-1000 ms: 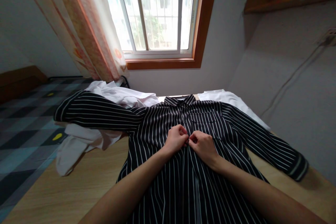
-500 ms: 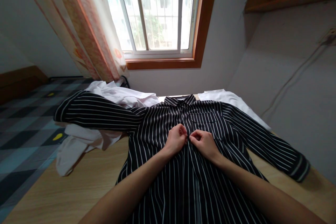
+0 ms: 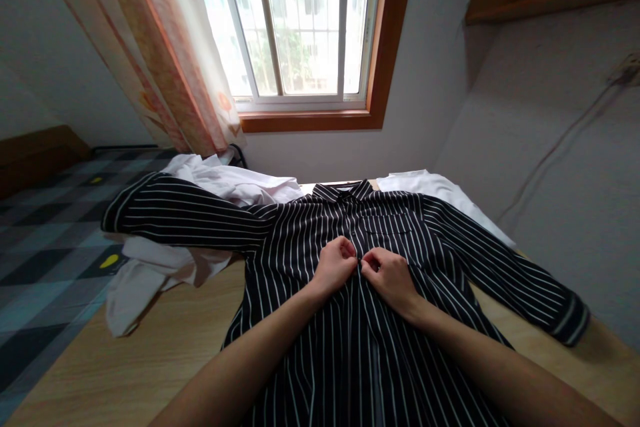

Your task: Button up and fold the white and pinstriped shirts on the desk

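Left hand (image 3: 336, 263), right hand (image 3: 391, 275) pinch striped shirt (image 3: 300, 243); white garments (image 3: 235, 181) at counter's (image 3: 165, 360) far corners; bed (image 3: 47, 267) off left edge, window (image 3: 307, 27) beyond.

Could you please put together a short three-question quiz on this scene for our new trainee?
1. True or false: the right hand is resting on the window frame.
2. Multiple choice: which pattern covers most of the bedding?
A) polka dots
B) checks
C) zigzags
3. Fill in the blank: on the left of the picture, one sleeve of the black striped shirt lies across a ____ cloth.

Key:
1. False; it is at the middle of the shirt's front, next to the left hand.
2. B
3. white
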The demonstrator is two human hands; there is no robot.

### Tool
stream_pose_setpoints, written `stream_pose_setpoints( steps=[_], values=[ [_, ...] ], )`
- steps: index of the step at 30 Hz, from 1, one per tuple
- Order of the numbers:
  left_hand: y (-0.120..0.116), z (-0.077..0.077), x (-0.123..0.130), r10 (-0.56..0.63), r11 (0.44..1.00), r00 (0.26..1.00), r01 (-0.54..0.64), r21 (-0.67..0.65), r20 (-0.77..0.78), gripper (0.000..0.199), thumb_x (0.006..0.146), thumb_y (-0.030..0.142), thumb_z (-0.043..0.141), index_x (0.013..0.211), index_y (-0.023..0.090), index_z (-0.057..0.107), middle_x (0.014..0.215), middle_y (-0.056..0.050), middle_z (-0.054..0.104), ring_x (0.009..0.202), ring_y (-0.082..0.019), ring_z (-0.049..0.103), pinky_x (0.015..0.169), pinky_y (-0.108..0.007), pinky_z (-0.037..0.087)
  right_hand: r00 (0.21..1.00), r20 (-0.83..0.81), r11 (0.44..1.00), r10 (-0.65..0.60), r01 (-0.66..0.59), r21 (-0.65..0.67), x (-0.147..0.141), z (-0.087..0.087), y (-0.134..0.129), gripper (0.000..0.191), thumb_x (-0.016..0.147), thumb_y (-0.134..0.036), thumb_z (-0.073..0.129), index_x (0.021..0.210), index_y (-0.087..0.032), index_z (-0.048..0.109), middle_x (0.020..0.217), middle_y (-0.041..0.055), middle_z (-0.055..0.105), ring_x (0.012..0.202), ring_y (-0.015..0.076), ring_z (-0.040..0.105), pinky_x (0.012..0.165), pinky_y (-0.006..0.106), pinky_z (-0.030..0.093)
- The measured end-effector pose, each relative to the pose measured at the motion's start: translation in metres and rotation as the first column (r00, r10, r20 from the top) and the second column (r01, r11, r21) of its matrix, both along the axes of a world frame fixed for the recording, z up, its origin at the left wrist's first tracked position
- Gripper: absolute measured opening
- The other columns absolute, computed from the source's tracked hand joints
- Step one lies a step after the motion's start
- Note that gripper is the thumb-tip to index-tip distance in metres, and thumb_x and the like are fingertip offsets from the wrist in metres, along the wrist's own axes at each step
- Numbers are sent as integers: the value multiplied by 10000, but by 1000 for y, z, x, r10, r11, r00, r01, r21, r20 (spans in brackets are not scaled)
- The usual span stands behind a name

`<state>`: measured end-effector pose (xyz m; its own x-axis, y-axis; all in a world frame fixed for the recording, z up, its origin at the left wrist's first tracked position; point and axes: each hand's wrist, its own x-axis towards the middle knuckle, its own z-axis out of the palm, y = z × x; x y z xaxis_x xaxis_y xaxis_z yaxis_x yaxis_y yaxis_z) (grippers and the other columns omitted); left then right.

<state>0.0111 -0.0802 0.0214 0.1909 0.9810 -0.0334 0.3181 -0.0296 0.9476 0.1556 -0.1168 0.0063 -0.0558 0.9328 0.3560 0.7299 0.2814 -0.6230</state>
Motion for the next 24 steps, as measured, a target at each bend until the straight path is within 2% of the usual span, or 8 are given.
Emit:
stream_pose_setpoints(
  steps=[4,7,11,14,18,24],
  values=[
    [-1,0,1,18,998,997,-13,-62,73,181,645,-7,589,706,154,534,588,44,561,506,-106,568,515,-218,459,992,121,987,23,-42,153,0,-6,0,144,838,-140,556,706,-176,601,691,15,618,621,152,571,633,277,392],
    [-1,-1,1,10,1000,999,-10,13,32,187,611,-10,599,694,150,548,613,35,565,540,-100,547,520,-207,436,979,200,967,41,-89,239,1,-9,0,172,861,-142,528,707,-178,596,697,25,616,631,156,569,638,277,398],
    [0,-5,-1,-1,996,1000,2,87,-1,192,587,-27,580,664,146,546,625,31,559,560,-87,507,531,-195,400,970,237,956,47,-112,273,1,-11,-1,204,876,-157,501,693,-182,589,700,32,612,649,165,571,640,282,399],
    [2,-8,-2,-27,995,999,25,99,21,203,584,-37,570,668,146,542,631,34,555,568,-86,502,542,-196,397,983,175,972,51,-89,216,1,-9,-1,175,857,-163,517,701,-185,593,704,27,618,647,163,572,641,282,400],
    [3,-11,-3,-54,993,997,49,110,47,196,602,-27,580,689,146,549,651,33,559,581,-87,506,556,-200,402,999,-6,999,34,-33,31,3,-3,1,114,833,-197,556,737,-189,616,718,14,643,652,160,588,657,283,411],
    [6,-10,-6,-90,994,991,83,72,100,196,629,-30,579,707,147,543,657,36,554,578,-84,506,551,-200,397,976,-209,987,56,-85,-135,8,1,7,167,859,-278,528,774,-195,646,767,28,684,712,178,616,672,289,430]
  ],
)
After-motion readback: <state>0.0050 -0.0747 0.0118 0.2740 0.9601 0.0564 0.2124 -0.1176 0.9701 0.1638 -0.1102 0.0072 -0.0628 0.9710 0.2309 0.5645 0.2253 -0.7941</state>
